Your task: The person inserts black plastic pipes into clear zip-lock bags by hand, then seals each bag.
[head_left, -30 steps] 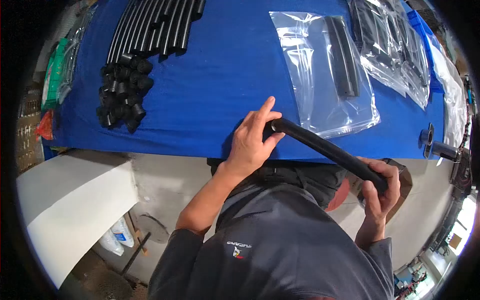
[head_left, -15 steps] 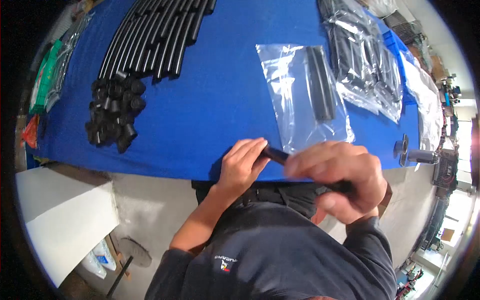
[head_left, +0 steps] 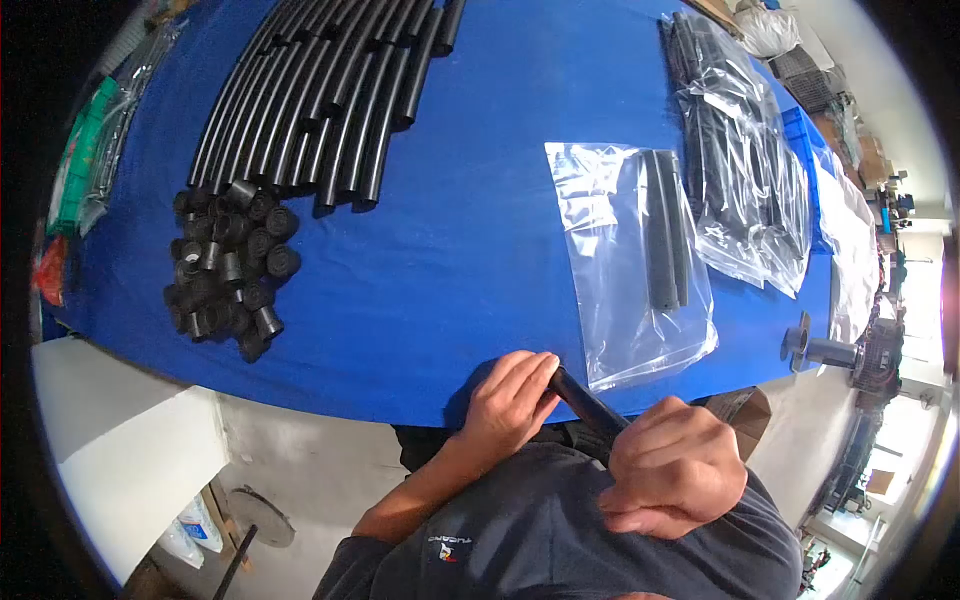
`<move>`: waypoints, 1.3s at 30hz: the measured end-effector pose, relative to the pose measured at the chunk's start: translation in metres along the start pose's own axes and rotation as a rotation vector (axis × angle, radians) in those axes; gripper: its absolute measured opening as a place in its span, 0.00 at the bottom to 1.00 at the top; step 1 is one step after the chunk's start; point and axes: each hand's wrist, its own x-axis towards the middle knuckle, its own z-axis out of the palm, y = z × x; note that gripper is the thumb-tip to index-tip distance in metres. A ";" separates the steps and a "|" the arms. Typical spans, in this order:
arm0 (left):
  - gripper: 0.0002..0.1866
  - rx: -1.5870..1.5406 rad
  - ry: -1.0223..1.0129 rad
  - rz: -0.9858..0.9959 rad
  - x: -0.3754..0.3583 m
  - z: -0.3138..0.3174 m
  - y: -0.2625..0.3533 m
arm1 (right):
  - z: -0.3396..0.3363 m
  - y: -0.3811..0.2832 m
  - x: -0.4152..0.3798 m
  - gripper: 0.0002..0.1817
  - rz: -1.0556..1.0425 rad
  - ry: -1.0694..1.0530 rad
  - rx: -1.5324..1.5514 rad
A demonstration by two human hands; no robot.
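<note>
Fingers of both hands (head_left: 510, 400) (head_left: 675, 470) grip black tube (head_left: 585, 400) at table edge (head_left: 400, 400), blue cloth bare beyond.

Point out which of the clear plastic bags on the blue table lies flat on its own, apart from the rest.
The clear bag nearest the hands, holding two black tubes; the other bags lie heaped together farther right.

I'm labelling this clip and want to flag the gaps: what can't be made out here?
Head view only:
- Black tube: its near end is hidden inside the right hand.
- Left hand: its fingers cover the tube's far tip.
- Items in the bags: blurred by glare and plastic.
</note>
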 end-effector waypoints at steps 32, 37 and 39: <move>0.32 0.055 -0.061 0.513 0.031 0.048 0.073 | -0.008 -0.119 -0.270 0.18 0.861 0.147 -0.873; 0.24 0.207 -0.048 0.550 0.049 0.070 0.094 | 0.034 -0.116 -0.348 0.20 1.163 0.421 -0.039; 0.18 0.356 -0.159 0.561 0.044 0.074 0.077 | 0.053 -0.110 -0.356 0.21 1.114 0.574 0.091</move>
